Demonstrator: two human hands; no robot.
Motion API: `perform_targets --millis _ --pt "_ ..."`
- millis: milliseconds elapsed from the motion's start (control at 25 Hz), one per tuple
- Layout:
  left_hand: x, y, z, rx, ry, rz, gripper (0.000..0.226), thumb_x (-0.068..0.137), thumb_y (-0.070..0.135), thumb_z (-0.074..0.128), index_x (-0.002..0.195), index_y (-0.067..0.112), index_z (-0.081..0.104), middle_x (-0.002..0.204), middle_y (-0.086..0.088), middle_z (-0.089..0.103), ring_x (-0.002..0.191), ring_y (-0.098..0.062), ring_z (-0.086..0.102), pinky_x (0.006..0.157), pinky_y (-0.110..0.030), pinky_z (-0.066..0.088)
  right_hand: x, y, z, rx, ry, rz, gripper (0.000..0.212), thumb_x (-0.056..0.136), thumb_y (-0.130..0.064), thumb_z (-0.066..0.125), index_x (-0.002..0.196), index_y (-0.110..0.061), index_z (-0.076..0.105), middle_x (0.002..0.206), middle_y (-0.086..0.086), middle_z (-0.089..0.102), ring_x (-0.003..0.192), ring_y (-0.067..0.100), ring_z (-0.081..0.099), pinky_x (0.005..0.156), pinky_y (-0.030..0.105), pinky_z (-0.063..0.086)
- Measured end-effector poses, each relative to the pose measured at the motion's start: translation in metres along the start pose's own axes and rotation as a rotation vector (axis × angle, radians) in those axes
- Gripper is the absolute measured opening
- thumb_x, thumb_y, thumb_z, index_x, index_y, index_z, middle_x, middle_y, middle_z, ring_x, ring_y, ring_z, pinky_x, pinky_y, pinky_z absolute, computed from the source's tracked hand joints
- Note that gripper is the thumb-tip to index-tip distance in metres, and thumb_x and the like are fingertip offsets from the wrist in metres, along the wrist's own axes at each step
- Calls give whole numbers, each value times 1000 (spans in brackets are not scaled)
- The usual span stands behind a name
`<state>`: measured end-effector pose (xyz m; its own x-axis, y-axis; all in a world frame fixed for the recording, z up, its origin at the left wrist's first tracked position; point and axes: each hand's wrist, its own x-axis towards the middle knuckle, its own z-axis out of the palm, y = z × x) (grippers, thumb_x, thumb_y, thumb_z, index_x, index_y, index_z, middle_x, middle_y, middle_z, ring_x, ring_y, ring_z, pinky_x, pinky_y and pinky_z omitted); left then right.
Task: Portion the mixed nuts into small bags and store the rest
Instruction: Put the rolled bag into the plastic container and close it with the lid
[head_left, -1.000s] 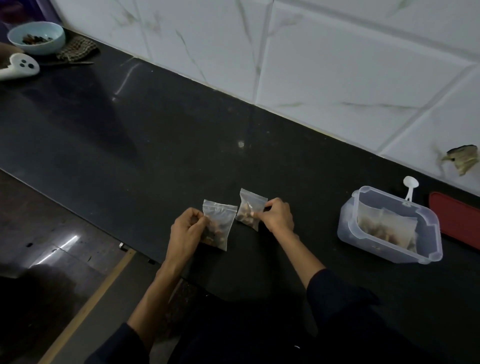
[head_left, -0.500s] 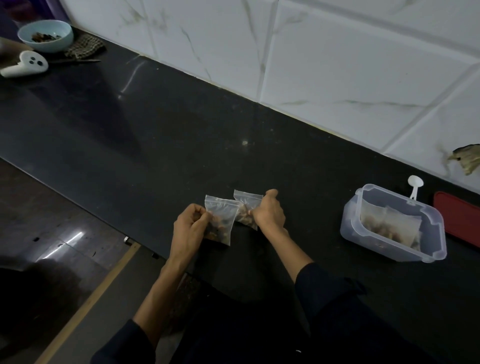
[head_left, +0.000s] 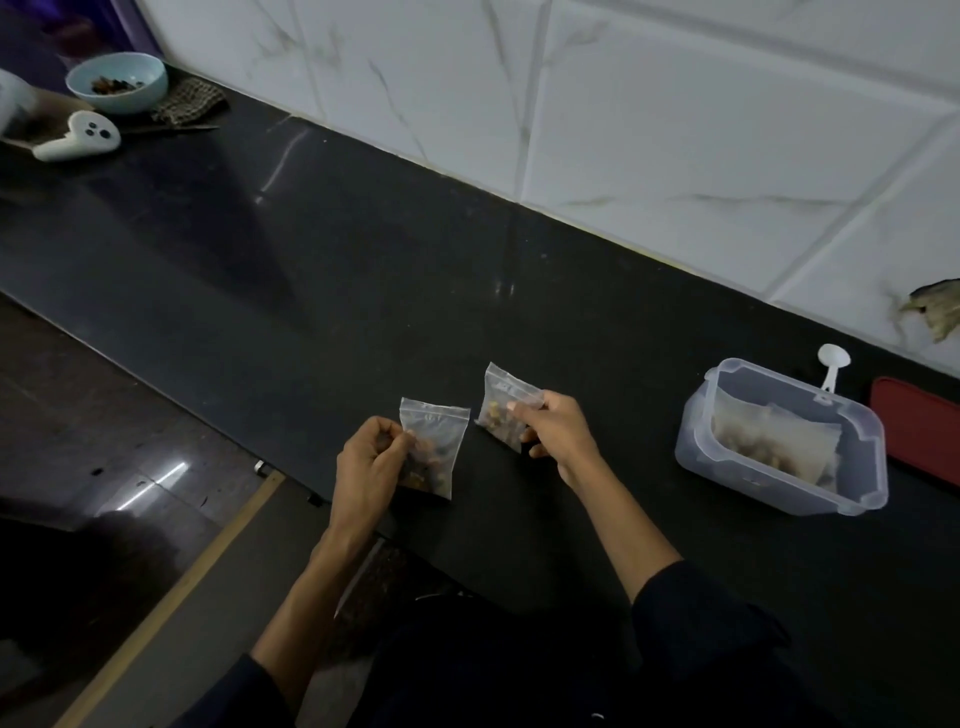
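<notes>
Two small zip bags of mixed nuts sit over the black bench (head_left: 311, 291), near its front edge. One zip bag (head_left: 435, 441) is pinched at its side by the left hand (head_left: 371, 460); at its 2 o'clock, the second zip bag (head_left: 503, 410) is pinched by the right hand (head_left: 558, 428). At 3 o'clock stands a clear plastic container (head_left: 737, 470) holding a larger bag of nuts (head_left: 779, 441).

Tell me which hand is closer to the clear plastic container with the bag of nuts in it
Right. The right hand, pinching a small bag, sits just left of the clear container. The left hand, holding another small bag, is farther left.
</notes>
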<state>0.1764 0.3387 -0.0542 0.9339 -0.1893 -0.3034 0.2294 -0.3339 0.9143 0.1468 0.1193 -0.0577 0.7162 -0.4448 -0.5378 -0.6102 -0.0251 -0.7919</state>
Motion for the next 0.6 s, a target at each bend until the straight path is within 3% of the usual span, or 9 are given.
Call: perform_targets --millis 160,280,600 --pt "-12 14 27 -38 -55 33 9 95 17 53 94 10 59 84 -4 72 78 -16 71 73 -38 58 -24 7 -36 51 8 -77 14 93 -28 59 102 -18 63 84 4 68 64 8 57 53 22 46" --pt "-21 27 53 -63 -109 82 10 96 16 52 95 8 58 85 -6 72 78 -19 71 70 -39 59 -43 15 -70 119 64 -103 15 90 -25 64 103 -18 63 90 3 71 62 7 58 52 20 46" --pt "-36 85 151 -18 -281 220 6 96 15 53 99 12 56 88 -7 70 77 -15 71 61 -25 57 -83 37 -184 229 287 -150 20 90 -21 64 109 -17 59 77 -2 65 52 0 56 46 16 43"
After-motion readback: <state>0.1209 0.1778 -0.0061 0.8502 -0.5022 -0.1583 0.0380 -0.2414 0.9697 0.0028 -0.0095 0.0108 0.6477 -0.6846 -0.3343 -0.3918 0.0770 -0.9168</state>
